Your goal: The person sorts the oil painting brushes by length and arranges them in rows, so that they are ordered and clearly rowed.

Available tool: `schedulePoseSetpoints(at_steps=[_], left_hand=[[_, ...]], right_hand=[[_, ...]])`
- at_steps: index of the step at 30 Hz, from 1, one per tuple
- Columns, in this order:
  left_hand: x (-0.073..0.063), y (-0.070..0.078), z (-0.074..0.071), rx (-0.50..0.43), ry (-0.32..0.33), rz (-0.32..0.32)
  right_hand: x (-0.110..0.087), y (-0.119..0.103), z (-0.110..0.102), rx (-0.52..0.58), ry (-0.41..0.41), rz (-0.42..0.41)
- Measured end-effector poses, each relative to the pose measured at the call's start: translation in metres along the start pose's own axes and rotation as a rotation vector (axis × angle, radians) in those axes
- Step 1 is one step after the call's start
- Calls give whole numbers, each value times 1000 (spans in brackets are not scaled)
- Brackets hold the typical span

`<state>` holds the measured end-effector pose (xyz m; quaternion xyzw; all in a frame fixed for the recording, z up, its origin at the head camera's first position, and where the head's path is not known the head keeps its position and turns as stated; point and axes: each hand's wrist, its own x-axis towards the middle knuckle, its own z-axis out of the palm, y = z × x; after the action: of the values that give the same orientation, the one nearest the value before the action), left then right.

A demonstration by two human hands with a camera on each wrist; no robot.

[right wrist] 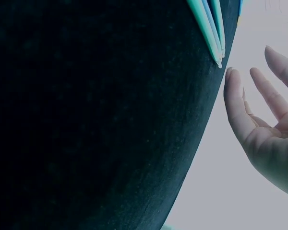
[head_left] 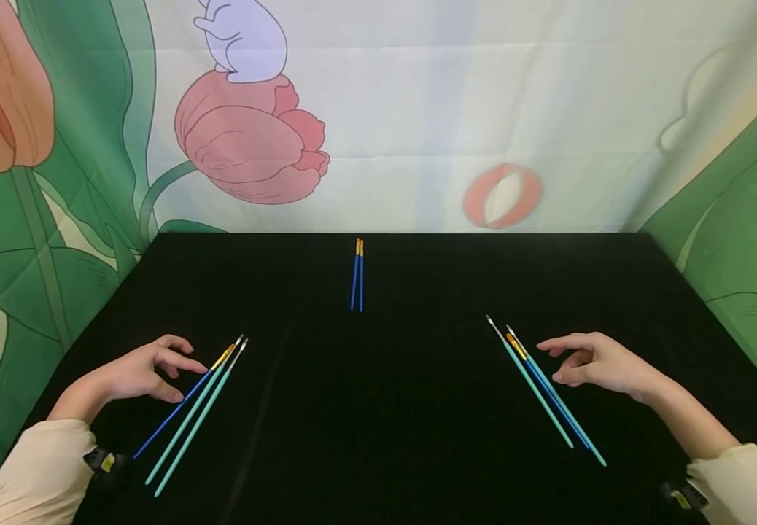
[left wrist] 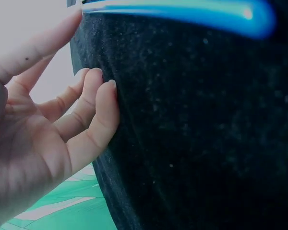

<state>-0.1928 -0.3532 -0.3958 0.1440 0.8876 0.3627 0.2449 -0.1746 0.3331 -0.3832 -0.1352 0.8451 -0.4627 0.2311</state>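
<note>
On the black cloth at the left lie a blue paintbrush (head_left: 171, 418) and two teal paintbrushes (head_left: 184, 445), fanned out with bristles pointing away. My left hand (head_left: 155, 370) is beside the blue one, thumb and a fingertip right at its handle. The left wrist view shows that blue handle (left wrist: 182, 13) large at the top, a fingertip at its far end and other fingers loosely bent. At the right, a blue paintbrush (head_left: 552, 394) lies between two teal paintbrushes (head_left: 539, 396). My right hand (head_left: 604, 364) hovers just right of them, fingers relaxed, holding nothing.
Two blue paintbrushes (head_left: 356, 281) with orange bristles lie near the far edge of the black-covered table (head_left: 418, 408). A curtain (head_left: 385, 109) printed with flowers and leaves hangs behind and along both sides.
</note>
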Motion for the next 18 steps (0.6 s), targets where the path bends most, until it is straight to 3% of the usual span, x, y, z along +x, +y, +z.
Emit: schedulePoseSetpoints(at_steps=[9,12,15,18], left_hand=[[-1,-1,4,-2,-3,19],[0,-2,5,-1,7,21],[0,-3,6,6,21,27],[0,-4,7,21,34,31]], right_hand=[[5,4,6,-14,-27,-49],[14,31,2,-30,-45,-105],[27,69,-1,-35,-36,-95],[34,93,0,-37,-13,-56]])
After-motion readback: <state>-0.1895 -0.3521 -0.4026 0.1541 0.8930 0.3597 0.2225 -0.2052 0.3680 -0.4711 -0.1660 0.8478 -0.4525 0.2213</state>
